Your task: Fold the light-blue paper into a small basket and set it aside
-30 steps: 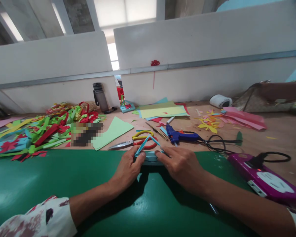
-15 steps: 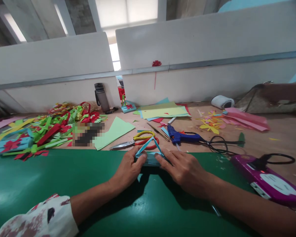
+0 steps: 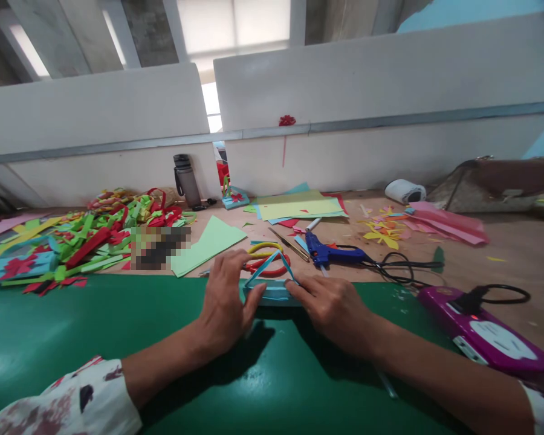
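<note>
A small light-blue paper basket (image 3: 275,293) with a peaked strip handle stands on the green mat in front of me. My right hand (image 3: 333,308) grips its right end, thumb on the near side and fingers round the handle's foot. At the left end, my left hand (image 3: 226,296) is open, its fingers raised and its thumb apart from them, close to the basket's corner; whether the thumb touches the paper I cannot tell. Just behind the basket lie scissors (image 3: 265,249) with yellow and red handles, partly hidden by my left hand. A blue glue gun (image 3: 333,251) lies beyond my right hand.
Cut paper strips (image 3: 95,235) are heaped at left, beside a finished blue basket (image 3: 20,266). Green sheets (image 3: 208,244), tweezers (image 3: 290,244) and a bottle (image 3: 187,181) lie or stand further back. A purple power strip (image 3: 489,332) with a black cable sits at right. A white partition (image 3: 367,84) closes the back.
My left hand has let go of the basket's left end, its fingers lifting and spreading to the left. My right hand keeps its grip, and the basket stays in place.
</note>
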A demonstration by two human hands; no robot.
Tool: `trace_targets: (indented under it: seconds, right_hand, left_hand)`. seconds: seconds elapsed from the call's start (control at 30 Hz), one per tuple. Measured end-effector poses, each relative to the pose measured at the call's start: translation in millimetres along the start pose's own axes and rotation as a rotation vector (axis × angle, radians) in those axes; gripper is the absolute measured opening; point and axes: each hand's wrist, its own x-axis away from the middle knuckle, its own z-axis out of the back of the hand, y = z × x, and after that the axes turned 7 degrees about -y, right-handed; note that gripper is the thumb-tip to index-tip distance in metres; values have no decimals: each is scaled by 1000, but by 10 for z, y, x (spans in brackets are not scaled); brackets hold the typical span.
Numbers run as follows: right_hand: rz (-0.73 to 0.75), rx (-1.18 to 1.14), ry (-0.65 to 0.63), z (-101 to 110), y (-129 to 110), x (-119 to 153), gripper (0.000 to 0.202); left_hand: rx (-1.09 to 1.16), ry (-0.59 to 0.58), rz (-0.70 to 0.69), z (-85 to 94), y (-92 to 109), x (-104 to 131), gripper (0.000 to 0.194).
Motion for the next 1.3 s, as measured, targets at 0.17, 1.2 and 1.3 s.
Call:
trace_targets:
  seconds: [0.17,1.2,1.3]
  right_hand:
    - [-48,-8,-34,22,-19,-11,26]
    - [-73,6,-96,37,-54,-34,17]
    - [-44,25,-120,80,-68,-32,18]
  left_hand:
    - [-361,-157,-397,39,79,80,10]
    - [-389,-718,91,0,275,33,17]
    - [-418,-687,47,-34,288,47,17]
